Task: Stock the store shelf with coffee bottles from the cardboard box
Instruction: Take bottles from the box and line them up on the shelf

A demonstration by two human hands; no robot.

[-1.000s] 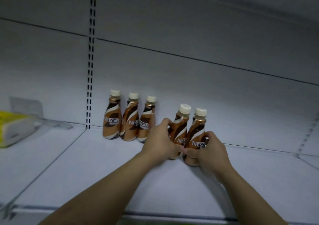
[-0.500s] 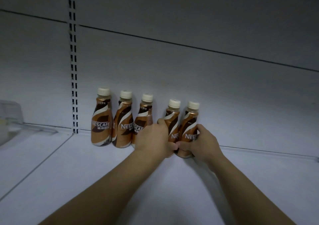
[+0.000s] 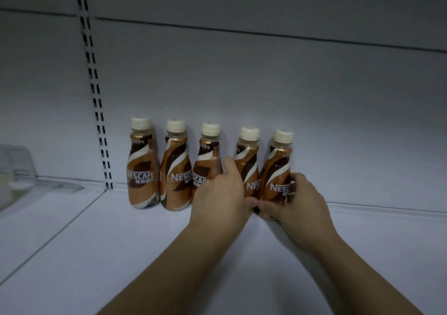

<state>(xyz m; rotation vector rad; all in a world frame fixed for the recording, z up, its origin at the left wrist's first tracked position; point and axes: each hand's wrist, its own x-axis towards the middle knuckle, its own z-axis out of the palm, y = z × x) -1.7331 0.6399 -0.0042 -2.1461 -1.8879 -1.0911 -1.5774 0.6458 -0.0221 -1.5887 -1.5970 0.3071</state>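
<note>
Several brown coffee bottles with cream caps stand in a row against the back wall of the white shelf (image 3: 121, 254). The three on the left, starting with the leftmost bottle (image 3: 142, 167), stand free. My left hand (image 3: 221, 198) is wrapped around the lower part of the fourth bottle (image 3: 248, 160). My right hand (image 3: 297, 206) grips the base of the fifth bottle (image 3: 278, 169), the one at the right end. Both held bottles stand upright on the shelf, close together. The cardboard box is out of view.
A slotted upright rail (image 3: 96, 102) runs down the back wall just left of the row. A clear plastic divider (image 3: 17, 167) sits at the far left edge on the neighbouring shelf section. Bare shelf surface stretches right of the bottles and in front of them.
Both hands have pushed the two held bottles back and left, up to the back wall and closer to the row of three. The view has drawn nearer and shifted right.
</note>
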